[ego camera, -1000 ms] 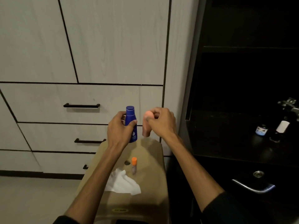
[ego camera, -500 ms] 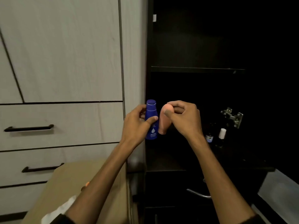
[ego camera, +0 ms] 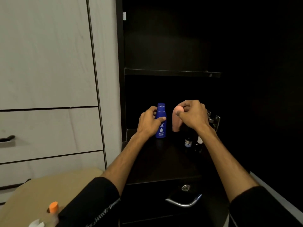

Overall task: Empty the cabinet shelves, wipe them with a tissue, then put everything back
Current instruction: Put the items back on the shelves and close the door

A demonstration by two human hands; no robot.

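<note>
At the centre of the frame, the left hand curled around a glossy, dark blue plastic bottle with a white droplet on its label. It stood upright at the dark cabinet shelf. Just right, the right hand pinched a smooth, rounded peach tube by its top.

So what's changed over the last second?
Both hands moved from above the tan surface rightward into the dark cabinet. The left hand now brings the blue bottle onto the lower shelf; the right hand brings the pink tube beside it. Grips unchanged; the orange-capped bottle stayed put.
</note>
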